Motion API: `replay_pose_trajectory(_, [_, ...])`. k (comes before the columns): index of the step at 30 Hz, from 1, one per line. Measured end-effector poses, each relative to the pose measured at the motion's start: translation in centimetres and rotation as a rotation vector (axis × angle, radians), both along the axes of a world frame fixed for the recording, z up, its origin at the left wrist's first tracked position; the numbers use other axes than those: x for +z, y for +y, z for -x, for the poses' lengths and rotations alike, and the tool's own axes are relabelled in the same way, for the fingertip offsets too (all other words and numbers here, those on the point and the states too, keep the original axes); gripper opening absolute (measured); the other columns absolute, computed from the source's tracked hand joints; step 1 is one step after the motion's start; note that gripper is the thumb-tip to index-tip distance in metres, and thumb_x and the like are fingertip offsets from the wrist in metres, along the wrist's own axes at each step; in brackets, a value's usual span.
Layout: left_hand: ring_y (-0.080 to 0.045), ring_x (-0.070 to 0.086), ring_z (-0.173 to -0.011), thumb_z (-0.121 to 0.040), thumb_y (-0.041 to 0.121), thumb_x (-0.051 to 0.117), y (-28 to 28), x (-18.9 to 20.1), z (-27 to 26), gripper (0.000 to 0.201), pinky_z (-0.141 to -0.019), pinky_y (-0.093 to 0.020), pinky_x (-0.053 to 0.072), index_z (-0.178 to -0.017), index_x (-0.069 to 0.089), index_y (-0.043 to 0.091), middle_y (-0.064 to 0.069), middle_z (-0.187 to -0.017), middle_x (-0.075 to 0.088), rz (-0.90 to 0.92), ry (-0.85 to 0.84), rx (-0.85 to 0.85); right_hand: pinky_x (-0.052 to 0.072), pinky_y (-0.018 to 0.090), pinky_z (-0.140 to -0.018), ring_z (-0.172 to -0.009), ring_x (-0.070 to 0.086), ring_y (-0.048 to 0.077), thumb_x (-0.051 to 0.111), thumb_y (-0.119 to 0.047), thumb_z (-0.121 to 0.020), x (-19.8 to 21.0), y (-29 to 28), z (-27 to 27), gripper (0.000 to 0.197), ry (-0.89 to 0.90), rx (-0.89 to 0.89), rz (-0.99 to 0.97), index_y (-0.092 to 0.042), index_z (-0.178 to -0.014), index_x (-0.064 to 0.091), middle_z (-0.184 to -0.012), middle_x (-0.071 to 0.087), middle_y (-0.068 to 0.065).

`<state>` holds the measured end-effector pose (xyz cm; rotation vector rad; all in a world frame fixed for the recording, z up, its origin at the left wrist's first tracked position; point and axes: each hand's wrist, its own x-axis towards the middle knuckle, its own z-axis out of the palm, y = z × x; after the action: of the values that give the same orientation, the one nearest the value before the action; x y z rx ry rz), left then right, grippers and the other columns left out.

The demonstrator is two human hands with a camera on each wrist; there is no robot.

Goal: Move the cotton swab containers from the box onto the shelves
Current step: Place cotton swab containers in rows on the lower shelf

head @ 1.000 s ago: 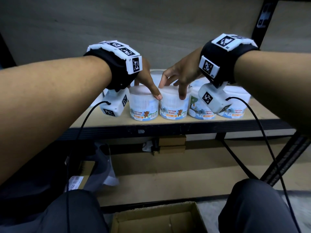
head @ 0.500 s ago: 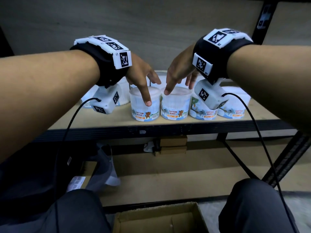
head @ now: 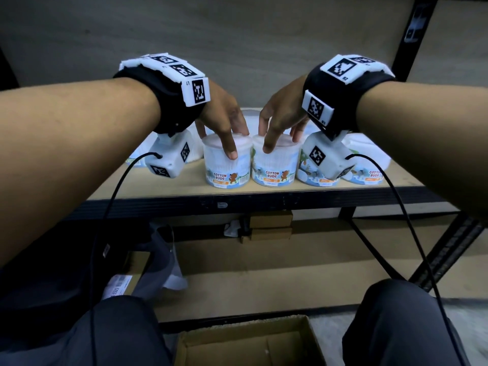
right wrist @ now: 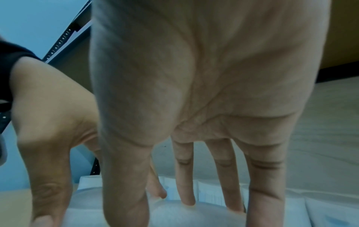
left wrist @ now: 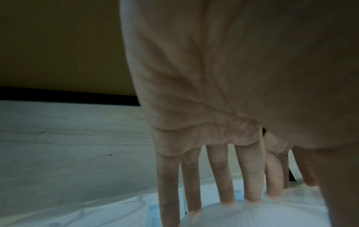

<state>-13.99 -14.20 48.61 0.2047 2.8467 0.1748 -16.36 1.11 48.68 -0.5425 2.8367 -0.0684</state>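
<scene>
Two cotton swab containers stand side by side at the front of the wooden shelf (head: pixel 171 190), white tubs with "COTTON BUDS" labels. My left hand (head: pixel 224 138) reaches down over the left container (head: pixel 227 170), thumb on its front wall and fingers at the lid's far rim. My right hand (head: pixel 277 136) holds the right container (head: pixel 276 167) the same way. In the left wrist view the fingertips (left wrist: pixel 250 198) press on the white lid (left wrist: pixel 252 215). The right wrist view shows fingertips (right wrist: pixel 187 201) on the other lid (right wrist: pixel 184 215). The cardboard box (head: pixel 248 344) sits on the floor between my knees.
More containers stand to the right (head: pixel 317 178) (head: pixel 369 175), behind (head: pixel 249 114), and at the left behind my wrist camera. A black shelf upright (head: pixel 409 30) rises at the right. A lower shelf (head: pixel 264 273) holds small brown boxes (head: pixel 270 228). Cables hang from both wrists.
Half a second ago both hands were lifted off the two front containers with fingers spread. Now they have come back down and hold the lids again.
</scene>
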Motion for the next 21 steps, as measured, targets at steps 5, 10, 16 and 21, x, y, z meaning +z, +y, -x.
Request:
replay_pose_trajectory(5, [-0.019,0.063,-0.107,-0.056,0.050,0.089,-0.3,-0.8,0.5,0.059,-0.077,-0.038,0.061,-0.110,0.072,0.033,0.008,-0.116,0.067,-0.033,0.047,0.058,0.056,0.031,-0.086,-0.084,0.058,0.010,0.082,-0.021,-0.076,-0.4,1.1,0.5,0.046,-0.034,0.022,0.122,-0.021,-0.119,0.065,-0.097,0.059,-0.003])
replay_pose_trajectory(10, [-0.025,0.068,-0.098,-0.055,0.051,0.089,-0.4,-0.9,0.6,0.062,-0.077,-0.040,0.061,-0.111,0.073,0.028,0.008,-0.100,0.070,-0.079,0.059,0.109,0.054,0.037,-0.095,-0.107,0.060,0.022,0.085,-0.023,-0.072,-0.7,1.4,0.7,0.045,-0.069,0.020,0.152,-0.032,-0.111,0.066,-0.116,0.061,-0.001])
replay_pose_trajectory(16, [-0.026,0.068,-0.095,-0.041,0.056,0.087,-0.2,-1.0,0.3,0.073,-0.075,-0.041,0.061,-0.106,0.075,0.026,0.007,-0.096,0.070,-0.094,0.062,0.130,0.058,0.023,-0.074,-0.103,0.061,0.013,0.079,-0.028,-0.080,-0.2,1.4,-0.4,0.047,-0.044,0.052,0.058,-0.034,-0.123,0.061,-0.124,0.062,-0.007])
replay_pose_trajectory(21, [-0.028,0.068,-0.096,-0.051,0.055,0.088,-0.1,-0.9,0.2,0.061,-0.075,-0.043,0.061,-0.103,0.076,0.024,0.008,-0.094,0.069,-0.080,0.044,0.127,0.040,0.007,-0.033,-0.103,0.053,0.015,0.073,-0.018,-0.087,-0.1,1.6,-0.9,0.048,-0.009,0.081,0.053,-0.022,-0.132,0.057,-0.129,0.060,0.001])
